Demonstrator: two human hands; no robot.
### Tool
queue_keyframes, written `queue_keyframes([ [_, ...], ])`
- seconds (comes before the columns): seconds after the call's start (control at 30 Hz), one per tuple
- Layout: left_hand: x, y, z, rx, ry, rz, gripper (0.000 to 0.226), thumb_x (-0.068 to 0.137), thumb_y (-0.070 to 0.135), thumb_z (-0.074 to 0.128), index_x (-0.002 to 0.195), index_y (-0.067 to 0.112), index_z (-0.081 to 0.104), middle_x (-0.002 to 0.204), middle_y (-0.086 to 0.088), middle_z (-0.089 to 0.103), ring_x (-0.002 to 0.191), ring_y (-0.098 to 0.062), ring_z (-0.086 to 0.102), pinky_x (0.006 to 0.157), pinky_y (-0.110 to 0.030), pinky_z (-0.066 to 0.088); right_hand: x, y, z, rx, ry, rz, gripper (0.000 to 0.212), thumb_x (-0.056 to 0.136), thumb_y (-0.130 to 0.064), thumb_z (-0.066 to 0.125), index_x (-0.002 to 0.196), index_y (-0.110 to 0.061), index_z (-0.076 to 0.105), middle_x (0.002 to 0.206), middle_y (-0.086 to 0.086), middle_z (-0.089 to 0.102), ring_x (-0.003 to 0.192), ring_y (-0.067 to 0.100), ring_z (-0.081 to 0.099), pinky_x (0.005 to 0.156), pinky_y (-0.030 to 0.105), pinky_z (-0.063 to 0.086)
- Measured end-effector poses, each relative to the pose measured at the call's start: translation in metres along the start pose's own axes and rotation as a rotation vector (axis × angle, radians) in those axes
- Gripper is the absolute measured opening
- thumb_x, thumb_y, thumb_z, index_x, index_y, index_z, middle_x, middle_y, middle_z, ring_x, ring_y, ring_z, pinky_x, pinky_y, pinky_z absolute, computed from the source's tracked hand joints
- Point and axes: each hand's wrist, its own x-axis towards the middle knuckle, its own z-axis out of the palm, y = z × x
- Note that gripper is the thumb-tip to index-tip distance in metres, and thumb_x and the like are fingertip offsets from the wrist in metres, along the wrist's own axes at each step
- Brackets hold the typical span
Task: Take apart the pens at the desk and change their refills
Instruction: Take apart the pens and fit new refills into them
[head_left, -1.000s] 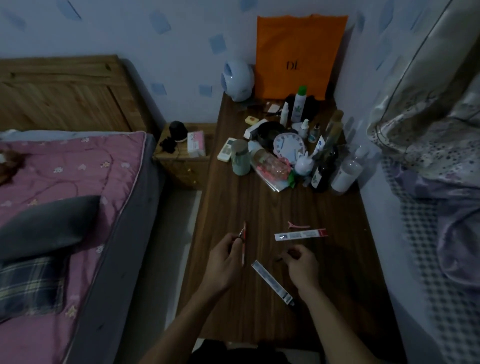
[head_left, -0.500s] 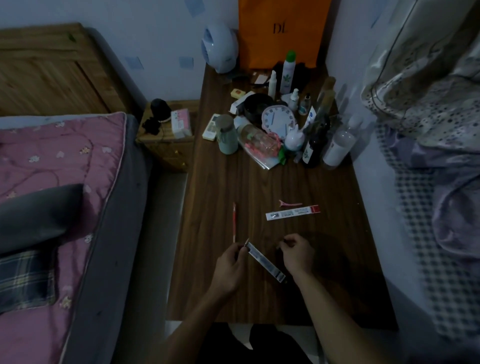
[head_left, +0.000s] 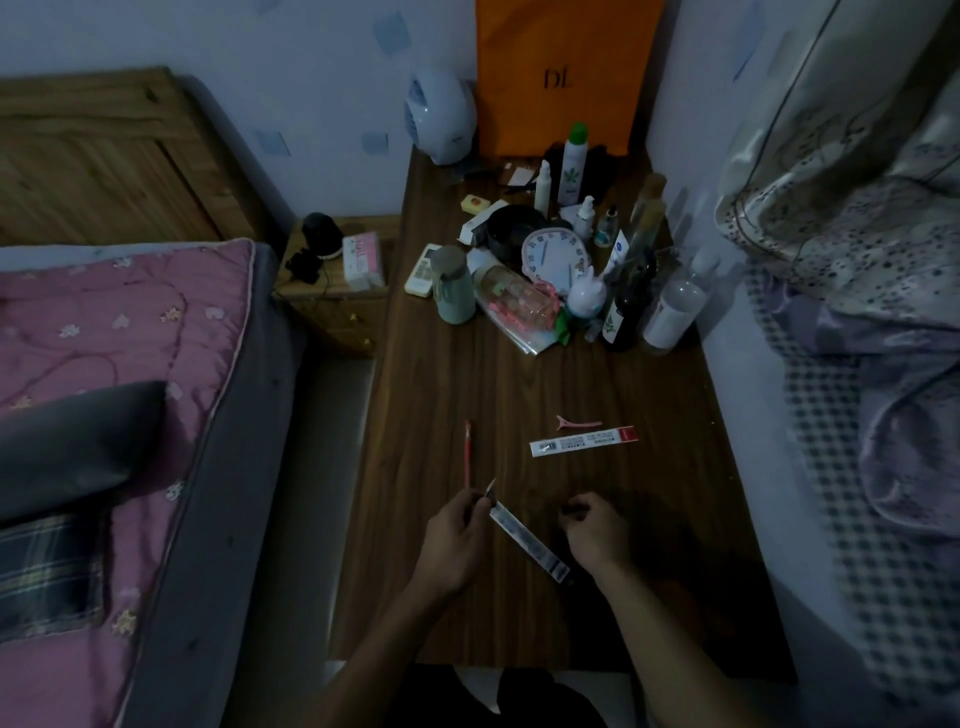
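Dim light at my desk (head_left: 519, 613), so bear with me. My left hand (head_left: 457, 540) is pinching the torn top end of a long clear refill packet (head_left: 524, 535), fingers pressed together on it, and the packet runs down and to the right across the wood. There's dark stuff showing through the plastic but I can't tell what's in it. My right hand (head_left: 592, 530) is curled into a loose fist just right of the packet, fingertips closed on something small and dark that I can't make out. A thin red pen refill (head_left: 467, 452) lies on the desk just beyond my left hand, pointing away from me. Further right sits a second packet (head_left: 582, 441), white with a red end, lying flat, and a pink hair clip (head_left: 577, 423) right behind it. The far end is a jumble of bottles (head_left: 672, 306), a clear pouch (head_left: 519, 306) with pink things inside and an orange bag (head_left: 561, 73) against the wall.
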Motion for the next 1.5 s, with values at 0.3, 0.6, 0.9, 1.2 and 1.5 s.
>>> queue_keyframes([
  [0.3, -0.011, 0.06, -0.025, -0.073, 0.038, 0.156, 0.023, 0.101, 0.025, 0.046, 0.09, 0.021, 0.065, 0.07, 0.006, 0.059, 0.059, -0.003, 0.052, 0.055, -0.021, 0.042, -0.074, -0.09, -0.039, 0.362, -0.1, -0.317, 0.012, 0.094, -0.023, 0.066, 0.101, -0.03, 0.071, 0.103, -0.007, 0.071, 0.098, 0.012, 0.068, 0.079, 0.029, 0.057],
  [0.6, -0.043, 0.134, -0.062, 0.0, 0.104, 0.301, 0.024, 0.099, 0.031, 0.046, 0.089, 0.037, 0.067, 0.082, 0.001, 0.068, 0.064, -0.019, 0.061, 0.056, -0.035, 0.05, -0.149, -0.164, -0.085, 0.704, -0.33, -0.578, 0.009, 0.084, -0.02, 0.073, 0.092, -0.023, 0.077, 0.088, 0.001, 0.077, 0.083, 0.01, 0.073, 0.068, 0.02, 0.056],
  [0.9, -0.065, 0.168, -0.075, 0.165, 0.164, 0.458, 0.017, 0.098, 0.028, 0.051, 0.095, 0.033, 0.067, 0.07, 0.007, 0.068, 0.062, -0.013, 0.064, 0.051, -0.023, 0.049, -0.16, -0.184, -0.093, 0.781, -0.338, -0.642, 0.003, 0.077, -0.019, 0.076, 0.074, -0.017, 0.076, 0.072, 0.003, 0.073, 0.073, 0.012, 0.071, 0.065, 0.021, 0.055],
  [1.2, -0.064, 0.183, -0.084, 0.152, 0.156, 0.411, 0.026, 0.1, 0.023, 0.048, 0.085, 0.021, 0.07, 0.059, 0.005, 0.062, 0.056, -0.003, 0.061, 0.05, -0.011, 0.042, -0.166, -0.193, -0.103, 0.823, -0.438, -0.63, 0.017, 0.081, -0.015, 0.069, 0.093, -0.019, 0.08, 0.084, 0.004, 0.077, 0.079, 0.015, 0.073, 0.065, 0.02, 0.055],
  [1.5, -0.065, 0.194, -0.085, 0.141, 0.143, 0.435, 0.028, 0.1, 0.026, 0.047, 0.086, 0.021, 0.07, 0.061, 0.004, 0.062, 0.055, -0.006, 0.059, 0.049, -0.014, 0.042, -0.168, -0.202, -0.11, 0.848, -0.378, -0.636, 0.008, 0.076, -0.016, 0.082, 0.078, -0.018, 0.074, 0.077, 0.009, 0.07, 0.074, 0.021, 0.069, 0.063, 0.029, 0.055],
])
